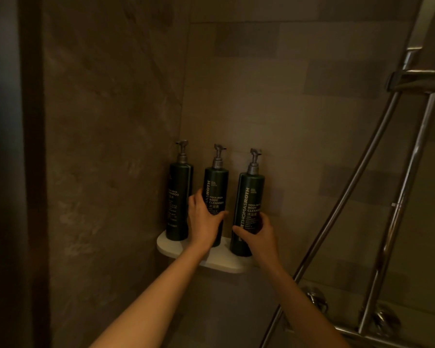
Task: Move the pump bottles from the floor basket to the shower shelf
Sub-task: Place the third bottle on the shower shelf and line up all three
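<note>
Three dark green pump bottles with grey pumps stand upright on a white corner shelf (172, 247) in the shower. The left bottle (178, 197) stands untouched in the corner. My left hand (204, 222) is wrapped around the lower part of the middle bottle (216, 187). The lower part of the right bottle (249, 197), near the shelf's front right edge, is gripped by my right hand (258, 234). The floor basket is out of view.
Brown tiled walls meet in the corner behind the shelf. A chrome shower rail and hose (397, 197) run down the right side, with chrome tap fittings (314, 300) below. A dark edge (10, 172) borders the left.
</note>
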`<state>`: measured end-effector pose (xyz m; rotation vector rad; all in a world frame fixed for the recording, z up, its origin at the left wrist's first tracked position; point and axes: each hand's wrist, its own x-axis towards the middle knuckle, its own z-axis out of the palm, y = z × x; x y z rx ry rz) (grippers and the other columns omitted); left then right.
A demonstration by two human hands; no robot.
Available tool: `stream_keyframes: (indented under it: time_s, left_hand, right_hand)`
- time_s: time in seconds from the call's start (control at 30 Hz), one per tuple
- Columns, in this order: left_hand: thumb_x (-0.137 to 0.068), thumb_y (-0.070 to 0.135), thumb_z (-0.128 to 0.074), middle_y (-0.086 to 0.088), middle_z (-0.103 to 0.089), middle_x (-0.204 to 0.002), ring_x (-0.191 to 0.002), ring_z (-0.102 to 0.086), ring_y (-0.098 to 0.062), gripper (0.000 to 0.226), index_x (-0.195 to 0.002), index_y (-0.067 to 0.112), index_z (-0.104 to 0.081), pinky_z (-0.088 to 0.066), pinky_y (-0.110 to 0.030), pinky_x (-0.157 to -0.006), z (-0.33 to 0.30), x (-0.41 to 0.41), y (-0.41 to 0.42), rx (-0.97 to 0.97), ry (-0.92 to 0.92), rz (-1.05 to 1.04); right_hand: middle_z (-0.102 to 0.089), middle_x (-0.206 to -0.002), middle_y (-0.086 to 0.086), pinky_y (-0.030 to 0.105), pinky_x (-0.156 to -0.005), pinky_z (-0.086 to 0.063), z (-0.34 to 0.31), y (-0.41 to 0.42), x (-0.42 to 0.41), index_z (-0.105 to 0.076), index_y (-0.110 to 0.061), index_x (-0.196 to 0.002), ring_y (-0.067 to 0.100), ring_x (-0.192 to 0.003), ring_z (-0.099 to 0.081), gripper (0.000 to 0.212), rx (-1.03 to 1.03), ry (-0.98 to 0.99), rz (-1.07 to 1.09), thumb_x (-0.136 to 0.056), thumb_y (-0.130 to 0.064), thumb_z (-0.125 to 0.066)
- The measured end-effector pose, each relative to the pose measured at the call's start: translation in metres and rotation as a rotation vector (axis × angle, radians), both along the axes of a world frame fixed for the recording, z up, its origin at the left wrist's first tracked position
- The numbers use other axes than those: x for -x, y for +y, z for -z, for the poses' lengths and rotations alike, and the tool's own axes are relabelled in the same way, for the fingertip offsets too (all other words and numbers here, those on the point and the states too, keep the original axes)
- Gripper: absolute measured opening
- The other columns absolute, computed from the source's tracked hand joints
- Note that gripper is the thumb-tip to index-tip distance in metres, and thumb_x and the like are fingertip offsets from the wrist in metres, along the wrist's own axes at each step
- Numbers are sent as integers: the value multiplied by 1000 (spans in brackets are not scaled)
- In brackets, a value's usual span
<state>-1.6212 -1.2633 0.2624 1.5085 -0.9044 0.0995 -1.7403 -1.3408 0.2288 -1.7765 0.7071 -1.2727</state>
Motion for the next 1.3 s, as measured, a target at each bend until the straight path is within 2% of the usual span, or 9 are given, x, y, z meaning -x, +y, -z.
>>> stream_keyframes:
  time_s: [0.07, 0.13, 0.3, 0.43, 0.67, 0.87, 1.03, 1.13, 1.3]
  left_hand:
    - [-74, 17, -76, -9, -42, -140, -129, -42, -25, 83, -143, 14, -31, -36, -41, -106, -1, -1, 0, -8, 6, 13]
    - [-74, 14, -75, -11, -43, -139, -127, -44, -26, 83, -144, 13, -30, -37, -41, -104, -2, -1, -1, -17, 9, 42]
    - [-73, 15, -77, -10, -41, -139, -130, -41, -26, 82, -142, 14, -32, -34, -40, -106, -2, -1, -3, -8, -5, 26]
    - [-73, 15, -76, -8, -45, -139, -129, -43, -25, 81, -142, 17, -35, -37, -45, -108, 1, -4, -3, 17, 28, 74]
    - [-72, 13, -77, -7, -50, -137, -128, -46, -21, 80, -141, 17, -38, -36, -38, -106, 5, -9, -3, 56, 29, 121]
    - [-73, 14, -77, -8, -49, -139, -130, -45, -22, 79, -142, 16, -37, -37, -44, -109, 6, -11, -5, 51, 17, 132]
    - [-72, 14, -78, -8, -49, -138, -129, -46, -22, 81, -142, 15, -37, -37, -42, -109, 7, -13, -6, 62, 7, 130]
    - [-73, 15, -77, -7, -49, -139, -129, -45, -21, 81, -142, 16, -37, -37, -41, -109, 9, -15, -6, 57, -1, 131]
    - [-72, 16, -78, -6, -50, -138, -129, -46, -21, 81, -142, 17, -37, -36, -38, -107, 11, -16, -5, 65, -4, 131]
  right_hand:
    - [-56, -111, -8, 10, -71, -42, 1, -1, 1, -47, -19, -131, 3, -95, -54, 64, 4, 16, -23, -75, -13, -77]
    - [-56, -110, -9, 9, -68, -42, 3, -2, 2, -47, -19, -130, -1, -92, -54, 61, -4, 14, -40, -77, -11, -75]
    - [-57, -113, -6, 24, -83, -46, 2, -4, 1, -46, -16, -131, 11, -104, -56, 66, -22, 1, -37, -73, -13, -79]
    - [-57, -117, -5, 21, -82, -45, 2, -8, 1, -46, -17, -131, 11, -105, -56, 69, -31, -16, -45, -71, -16, -81]
    - [-59, -127, 4, 32, -90, -47, 1, -10, -1, -47, -16, -130, 14, -108, -57, 69, -39, -24, -26, -70, -15, -81]
    - [-59, -124, 1, 34, -92, -48, 0, -12, -2, -47, -16, -130, 13, -107, -56, 69, -27, 5, -8, -70, -17, -81]
    - [-58, -112, -8, 28, -85, -47, 2, -12, -3, -48, -18, -128, 10, -102, -57, 68, -21, -5, -5, -69, -17, -82]
    - [-57, -109, -11, 27, -85, -47, 4, -13, -3, -49, -20, -127, 9, -101, -57, 68, -26, -1, -12, -68, -18, -83]
    - [-57, -106, -14, 19, -77, -46, 6, -14, -3, -49, -25, -122, 3, -95, -57, 64, -14, 4, -17, -68, -20, -83]
